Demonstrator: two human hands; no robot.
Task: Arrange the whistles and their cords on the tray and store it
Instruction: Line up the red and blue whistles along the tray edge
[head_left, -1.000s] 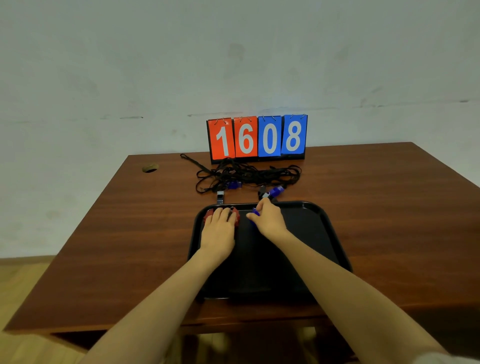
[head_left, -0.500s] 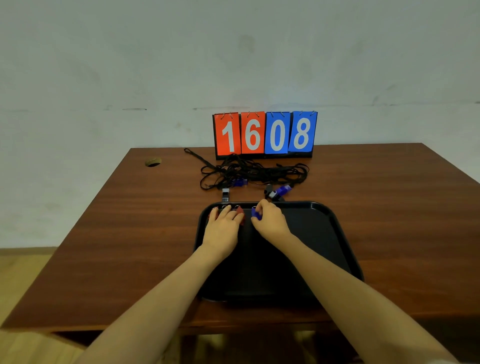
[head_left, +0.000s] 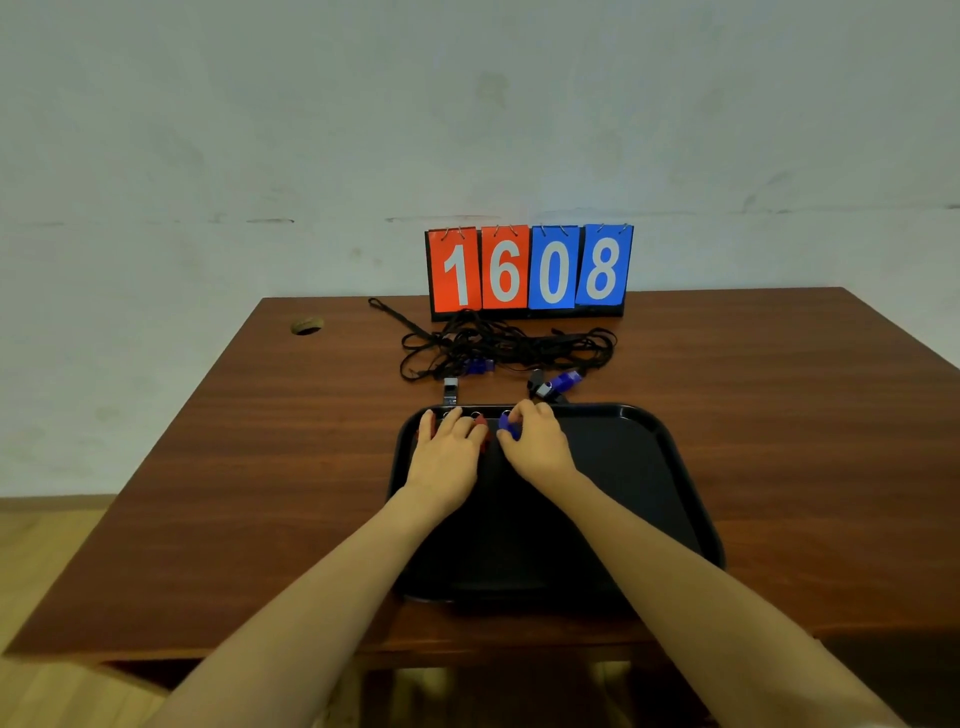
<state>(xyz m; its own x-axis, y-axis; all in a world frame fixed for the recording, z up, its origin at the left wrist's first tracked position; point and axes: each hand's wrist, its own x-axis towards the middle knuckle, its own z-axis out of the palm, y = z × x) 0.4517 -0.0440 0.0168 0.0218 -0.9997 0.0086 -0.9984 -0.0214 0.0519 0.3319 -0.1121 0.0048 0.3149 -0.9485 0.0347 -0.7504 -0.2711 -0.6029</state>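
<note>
Worktop (head_left: 249, 467): brown wood, set against a pale wall, with a small round hole (head_left: 306, 326) at the far left.
Tray (head_left: 628, 483): black, with rounded corners, lying flat on the near middle of the worktop. Both forearms reach in over it.
Left hand (head_left: 447, 452): palm down on the tray's far left corner.
Left grip: fingers apart and fairly straight, lying flat over a red whistle (head_left: 481, 427). Red shows at both sides of the hand. I cannot tell how many pieces lie under it.
Right hand (head_left: 537, 441): just beside the left, at the tray's far rim.
Right grip: fingers curled, thumb and fingertips clamped on a blue whistle (head_left: 505, 427), which sits inside the tray next to the red one.
Cords (head_left: 519, 343): a black tangle on the worktop beyond the tray, well off it, with one loop trailing far left.
Silver whistle (head_left: 450, 389): on the worktop, just outside the tray's far rim.
Second blue whistle (head_left: 565, 378): on the worktop by the far rim, beside a dark piece too small to identify.
Third blue whistle (head_left: 478, 365): small, lying within the tangle.
Scoreboard (head_left: 527, 270): upright behind the cords, with red and blue cards reading 1608.
</note>
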